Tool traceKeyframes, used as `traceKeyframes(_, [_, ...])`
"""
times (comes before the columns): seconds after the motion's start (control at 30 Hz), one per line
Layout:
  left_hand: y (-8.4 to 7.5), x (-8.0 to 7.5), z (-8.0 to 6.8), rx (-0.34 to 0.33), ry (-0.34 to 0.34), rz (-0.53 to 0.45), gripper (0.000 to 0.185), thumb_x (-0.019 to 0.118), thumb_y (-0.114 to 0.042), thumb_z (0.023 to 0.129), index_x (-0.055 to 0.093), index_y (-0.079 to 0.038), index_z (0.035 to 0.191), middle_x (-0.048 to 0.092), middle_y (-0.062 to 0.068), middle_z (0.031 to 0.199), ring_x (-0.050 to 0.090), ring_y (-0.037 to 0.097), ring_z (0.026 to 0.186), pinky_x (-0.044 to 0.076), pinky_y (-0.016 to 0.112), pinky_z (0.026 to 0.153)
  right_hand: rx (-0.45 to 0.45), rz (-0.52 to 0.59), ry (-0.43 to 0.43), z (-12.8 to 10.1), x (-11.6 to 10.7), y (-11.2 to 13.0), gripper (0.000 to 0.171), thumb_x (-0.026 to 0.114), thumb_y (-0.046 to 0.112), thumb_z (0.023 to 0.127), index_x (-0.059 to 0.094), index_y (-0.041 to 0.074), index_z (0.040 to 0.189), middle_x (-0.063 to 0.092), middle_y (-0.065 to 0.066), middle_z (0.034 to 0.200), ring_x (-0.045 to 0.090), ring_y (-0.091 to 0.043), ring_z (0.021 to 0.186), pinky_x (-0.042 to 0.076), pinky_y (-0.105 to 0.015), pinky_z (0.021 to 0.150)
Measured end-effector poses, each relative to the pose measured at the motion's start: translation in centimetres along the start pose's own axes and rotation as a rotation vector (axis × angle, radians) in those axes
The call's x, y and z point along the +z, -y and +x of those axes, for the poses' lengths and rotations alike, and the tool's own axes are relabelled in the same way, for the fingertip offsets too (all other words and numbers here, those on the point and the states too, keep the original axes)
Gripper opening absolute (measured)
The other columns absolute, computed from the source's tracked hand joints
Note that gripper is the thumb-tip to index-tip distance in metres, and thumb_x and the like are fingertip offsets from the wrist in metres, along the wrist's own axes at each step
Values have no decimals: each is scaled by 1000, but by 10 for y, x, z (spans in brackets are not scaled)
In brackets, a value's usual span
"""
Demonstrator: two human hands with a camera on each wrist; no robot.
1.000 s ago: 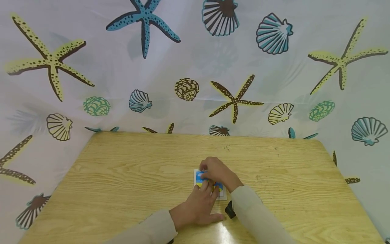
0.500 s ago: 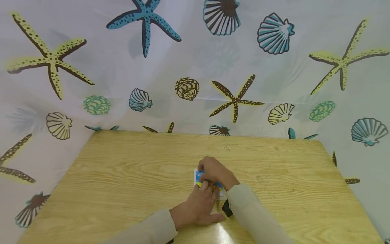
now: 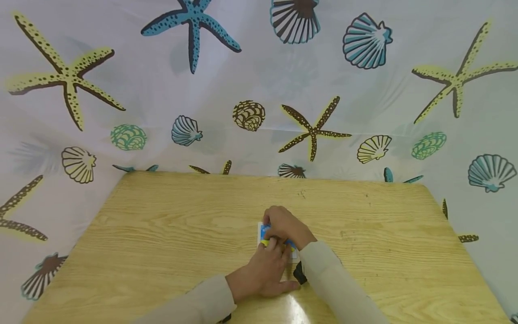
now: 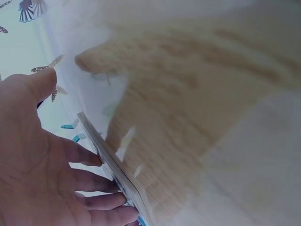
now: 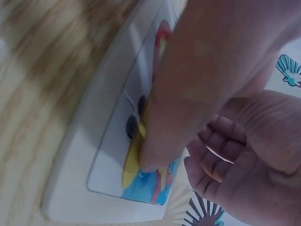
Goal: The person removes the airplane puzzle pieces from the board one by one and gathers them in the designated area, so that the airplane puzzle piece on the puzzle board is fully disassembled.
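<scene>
Right hand (image 3: 285, 226) fingers (image 5: 188, 113) are pressing a yellow piece (image 5: 134, 157) down into the puzzle board (image 5: 94, 155), apparently seating it. Left hand (image 3: 265, 273) fingers, straight, are bracing the board's near edge so it is not sliding on the counter (image 3: 162, 225). The board is lying flat mid-counter. Its picture is mostly hidden under both hands; the left wrist view is blurring everything.

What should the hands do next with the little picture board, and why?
Probably press the yellow piece flat into the picture board. The right wrist view shows a right-hand fingertip on that piece, which looks raised at one edge, while the left hand rests against the board's near edge on the table, steadying it.
</scene>
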State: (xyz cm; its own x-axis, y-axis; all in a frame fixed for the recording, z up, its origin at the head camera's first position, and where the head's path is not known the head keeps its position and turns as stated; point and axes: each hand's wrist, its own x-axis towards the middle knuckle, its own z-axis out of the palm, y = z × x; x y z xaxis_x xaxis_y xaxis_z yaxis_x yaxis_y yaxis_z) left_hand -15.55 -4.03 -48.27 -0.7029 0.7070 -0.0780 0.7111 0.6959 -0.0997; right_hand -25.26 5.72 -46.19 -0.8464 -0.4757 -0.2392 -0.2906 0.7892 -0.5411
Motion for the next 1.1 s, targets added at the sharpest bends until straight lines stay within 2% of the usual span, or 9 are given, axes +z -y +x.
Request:
traceKeyframes(0.3, [0,-3,1,15,15,-18,95,19,-75,77,32,0,134,21,20,141,22,36,122,40,48,83,-13,-15,-6,-1,-2,0,26,74,14,70,59,9,91,56,-1,90,49,-14,74,43,-26,66])
traceKeyframes(0.67, [1,-3,6,18,-60,3,94,24,-74,76,36,1,131,27,18,138,26,32,118,41,45,81,-11,-47,1,-1,-4,-1,25,72,14,73,60,11,94,57,2,95,50,-12,80,44,-25,68])
traceKeyframes(0.93, [-1,-7,7,-18,6,-17,99,24,-76,74,30,2,135,26,18,139,24,32,120,39,46,83,-59,-72,-20,-1,-9,0,12,66,11,78,59,13,87,55,3,84,49,-12,73,42,-26,64])
traceKeyframes(1.1, [1,-8,5,-19,34,-11,99,22,-77,74,29,1,135,30,17,137,27,32,118,39,45,82,-81,-51,-20,-2,-12,1,7,64,10,80,60,13,85,53,5,75,49,-12,68,42,-26,61])
